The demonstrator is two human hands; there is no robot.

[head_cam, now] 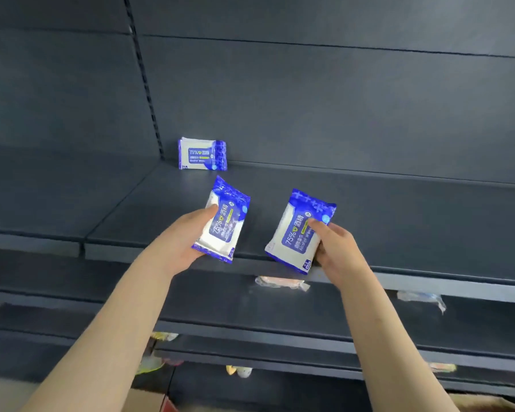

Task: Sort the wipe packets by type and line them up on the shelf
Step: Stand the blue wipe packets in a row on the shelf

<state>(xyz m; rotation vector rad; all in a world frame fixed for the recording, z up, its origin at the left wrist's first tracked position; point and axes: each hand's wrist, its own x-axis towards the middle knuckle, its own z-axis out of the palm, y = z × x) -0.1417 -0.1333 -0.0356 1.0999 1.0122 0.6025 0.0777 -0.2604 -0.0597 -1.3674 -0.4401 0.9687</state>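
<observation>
The fingers (pixel 213 210) of the left hand (pixel 188 242) are clamped on 1 wipe packet (pixel 222 221): the thumb lies on its front face and the other fingers go behind it, where they cannot be seen. This left packet is blue and white, it is tilted with the blue end up, and it is held above the front part of the shelf (pixel 399 221).

The fingers (pixel 317 226) of the right hand (pixel 338 248) are clamped on a second packet (pixel 298 233) of the same type. The thumb presses on the blue label and the other fingers hold the right edge and the back. This right packet is also tilted, and its lower corner hangs in front of the front edge of the shelf. The 2 held packets are near each other but they do not touch.

A third packet (pixel 202 154) of the same type stands on its long edge at the back of the shelf, against the back panel (pixel 309 99), near the slotted upright (pixel 149 93). It is well apart from both hands.

The shelf is dark grey. On its front edge there are 2 label holders (pixel 281 282), which are blurred. Below, there are more dark shelves (pixel 250 331) with some small coloured things (pixel 238 370), too blurred to tell what they are.
</observation>
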